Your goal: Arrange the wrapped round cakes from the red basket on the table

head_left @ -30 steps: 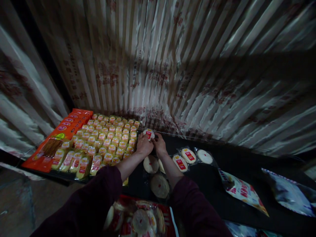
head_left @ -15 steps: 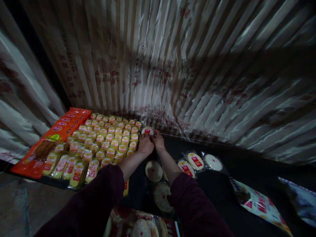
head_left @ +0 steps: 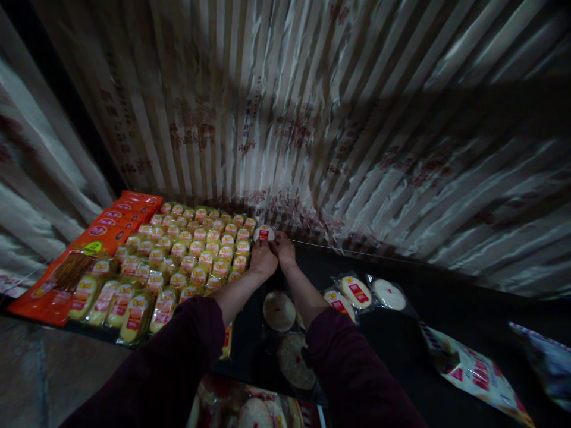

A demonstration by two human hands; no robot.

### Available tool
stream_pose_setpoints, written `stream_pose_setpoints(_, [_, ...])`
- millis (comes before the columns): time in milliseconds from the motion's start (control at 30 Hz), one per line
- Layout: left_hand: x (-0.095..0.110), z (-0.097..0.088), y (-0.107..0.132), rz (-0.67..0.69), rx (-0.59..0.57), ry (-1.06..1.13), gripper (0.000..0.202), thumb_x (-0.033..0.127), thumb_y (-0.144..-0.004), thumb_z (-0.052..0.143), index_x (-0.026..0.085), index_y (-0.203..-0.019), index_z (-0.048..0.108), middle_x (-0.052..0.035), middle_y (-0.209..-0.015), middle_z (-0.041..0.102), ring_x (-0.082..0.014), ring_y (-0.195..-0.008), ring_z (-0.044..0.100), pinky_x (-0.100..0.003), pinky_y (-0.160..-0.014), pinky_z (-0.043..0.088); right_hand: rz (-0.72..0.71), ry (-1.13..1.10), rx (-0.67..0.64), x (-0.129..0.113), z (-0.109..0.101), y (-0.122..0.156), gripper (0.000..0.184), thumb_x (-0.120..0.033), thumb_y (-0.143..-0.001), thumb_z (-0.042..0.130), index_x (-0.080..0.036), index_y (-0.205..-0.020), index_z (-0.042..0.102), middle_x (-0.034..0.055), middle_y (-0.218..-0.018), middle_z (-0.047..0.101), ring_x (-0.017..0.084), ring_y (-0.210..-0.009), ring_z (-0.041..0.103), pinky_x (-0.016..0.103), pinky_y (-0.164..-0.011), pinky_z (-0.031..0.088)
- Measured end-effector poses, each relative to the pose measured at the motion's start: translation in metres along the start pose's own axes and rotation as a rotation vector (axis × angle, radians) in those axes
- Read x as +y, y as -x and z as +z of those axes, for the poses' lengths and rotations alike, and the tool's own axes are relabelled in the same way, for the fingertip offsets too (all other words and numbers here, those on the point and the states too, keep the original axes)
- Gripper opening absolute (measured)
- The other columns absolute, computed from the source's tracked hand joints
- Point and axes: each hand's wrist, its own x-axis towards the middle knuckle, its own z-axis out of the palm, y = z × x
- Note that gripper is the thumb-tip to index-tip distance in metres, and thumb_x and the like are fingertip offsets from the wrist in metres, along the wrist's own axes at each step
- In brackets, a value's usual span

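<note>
A round, pale cake in clear wrap with a red label (head_left: 264, 232) lies at the back of the black surface, against the right end of the rows of small yellow wrapped cakes (head_left: 196, 248). My left hand (head_left: 264, 259) is closed on its near edge. My right hand (head_left: 284, 249) touches its right side with bent fingers; whether they grip the wrap is hard to see. Nearer to me, under and between my forearms, are more round wrapped cakes (head_left: 279, 311). Others, some with red labels (head_left: 355, 292), lie right of my right forearm.
Orange snack packets (head_left: 96, 238) overlap along the left end. A box of round cakes (head_left: 256, 410) stands at the near edge. To the right lie a white printed bag (head_left: 475, 371) and a bluish bag (head_left: 546, 362). Pleated printed sheeting (head_left: 285, 137) hangs behind the black table (head_left: 379, 345).
Both hands stay at the same round cake, with only a slight shift of the fingers. The view has moved a little, and the cake sits slightly further left.
</note>
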Motion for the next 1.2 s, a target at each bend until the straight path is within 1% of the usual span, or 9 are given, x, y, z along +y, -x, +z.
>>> stream_pose_setpoints(100, [0.000,-0.001,0.000,-0.007,-0.015,0.009,0.037,0.010,-0.082,0.043,0.008,-0.116,0.058,-0.0200,-0.126,0.057,-0.0253,-0.120,0.053,-0.035,-0.103,0.040,0.004,0.105,-0.009,-0.004,-0.003,0.002,0.027,-0.020,-0.081,0.057,-0.023,-0.108,0.059,0.0047,-0.097,0.071,0.019,-0.089,0.067,0.029,-0.078,0.049])
stream_pose_setpoints(167, [-0.001,-0.001,0.000,-0.007,-0.016,0.005,0.037,0.010,-0.082,0.043,0.007,-0.116,0.057,-0.0204,-0.126,0.056,-0.0253,-0.120,0.052,-0.034,-0.103,0.040,-0.021,0.136,-0.007,-0.005,-0.004,0.002,0.026,-0.020,-0.083,0.056,-0.025,-0.108,0.060,0.0039,-0.098,0.070,0.019,-0.090,0.066,0.029,-0.078,0.048])
stream_pose_setpoints(300, [-0.003,0.001,0.000,0.000,0.012,-0.007,0.038,0.008,-0.081,0.043,0.006,-0.117,0.056,-0.0203,-0.125,0.057,-0.0248,-0.121,0.052,-0.034,-0.103,0.039,-0.062,0.146,-0.002,-0.004,-0.003,0.001,0.029,-0.019,-0.082,0.056,-0.027,-0.110,0.061,0.0036,-0.102,0.069,0.020,-0.094,0.065,0.029,-0.081,0.048])
stream_pose_setpoints(500, [-0.005,0.005,-0.001,-0.005,0.017,-0.014,0.036,0.012,-0.083,0.042,0.008,-0.117,0.054,-0.0182,-0.122,0.059,-0.0242,-0.120,0.053,-0.033,-0.102,0.040,-0.082,0.156,0.007,0.000,0.000,-0.001,0.028,-0.024,-0.084,0.056,-0.028,-0.111,0.062,0.0032,-0.105,0.069,0.020,-0.096,0.065,0.030,-0.082,0.049])
stream_pose_setpoints(667, [-0.001,0.005,-0.001,-0.025,0.029,0.007,0.037,0.013,-0.086,0.039,0.002,-0.119,0.053,-0.0218,-0.126,0.055,-0.0249,-0.123,0.050,-0.032,-0.105,0.038,-0.030,0.162,0.012,-0.003,-0.001,-0.002,0.032,-0.026,-0.085,0.055,-0.022,-0.117,0.058,0.0075,-0.107,0.069,0.022,-0.099,0.065,0.032,-0.086,0.048])
stream_pose_setpoints(800, [0.004,0.003,0.001,-0.015,0.051,0.018,0.036,0.013,-0.086,0.038,0.004,-0.116,0.056,-0.0208,-0.125,0.057,-0.0259,-0.125,0.049,-0.034,-0.107,0.035,-0.020,0.166,0.003,-0.005,-0.004,-0.001,0.028,-0.028,-0.086,0.054,-0.022,-0.113,0.060,0.0081,-0.103,0.071,0.023,-0.099,0.066,0.032,-0.085,0.049])
stream_pose_setpoints(933, [0.005,0.002,0.004,-0.010,0.045,0.019,0.037,0.012,-0.085,0.039,0.007,-0.117,0.056,-0.0202,-0.128,0.056,-0.0268,-0.127,0.048,-0.038,-0.108,0.035,-0.024,0.201,0.000,-0.006,-0.007,0.003,0.028,-0.028,-0.087,0.054,-0.022,-0.113,0.059,0.0090,-0.106,0.070,0.023,-0.099,0.066,0.032,-0.084,0.049])
stream_pose_setpoints(1100, [0.005,-0.003,0.013,0.015,0.003,0.003,0.042,0.007,-0.083,0.040,0.001,-0.122,0.052,-0.0231,-0.131,0.053,-0.0259,-0.128,0.046,-0.035,-0.109,0.034,-0.009,0.212,0.017,-0.007,-0.011,0.012,0.029,-0.028,-0.085,0.056,-0.022,-0.114,0.060,0.0091,-0.106,0.071,0.023,-0.099,0.066,0.032,-0.083,0.050])
stream_pose_setpoints(1200, [0.008,-0.007,0.020,0.034,-0.008,-0.004,0.045,0.004,-0.079,0.043,0.002,-0.122,0.053,-0.0229,-0.131,0.054,-0.0268,-0.131,0.044,-0.038,-0.110,0.032,-0.016,0.216,0.053,-0.010,-0.017,0.020,0.030,-0.024,-0.084,0.057,-0.022,-0.113,0.061,0.0072,-0.105,0.071,0.021,-0.099,0.066,0.030,-0.084,0.050])
